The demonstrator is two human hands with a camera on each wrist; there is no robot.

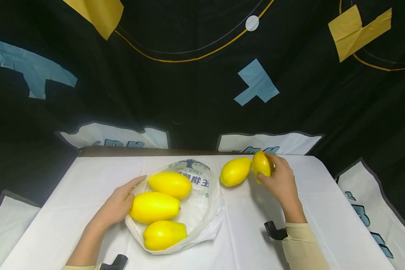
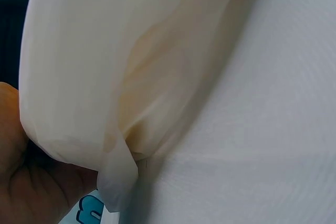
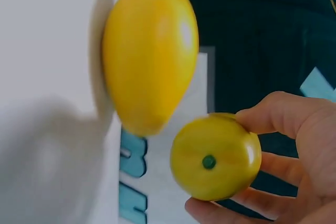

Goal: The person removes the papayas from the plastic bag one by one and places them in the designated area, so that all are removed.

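Note:
A translucent white plastic bag [image 1: 206, 225] lies with its mouth spread, printed lettering showing on its far inner side. Inside it are three smooth yellow mango-like fruits, top [image 1: 170, 185], middle [image 1: 154, 207] and bottom [image 1: 164, 235]. My left hand [image 1: 119, 202] holds the bag's left rim, with some fingers hidden by the bag in the left wrist view. Right of the bag, my right hand [image 1: 279, 179] grips another yellow fruit [image 3: 212, 158] between thumb and fingers; a green stem spot faces the wrist camera. Beside it rests one more yellow fruit [image 1: 235, 171] on the table.
A white cloth covers the table [image 1: 330, 225]. Behind its far edge hangs a black curtain [image 1: 189, 97] with blue and gold patches. Dark wrist mounts [image 1: 275, 230] stick out by both sleeves.

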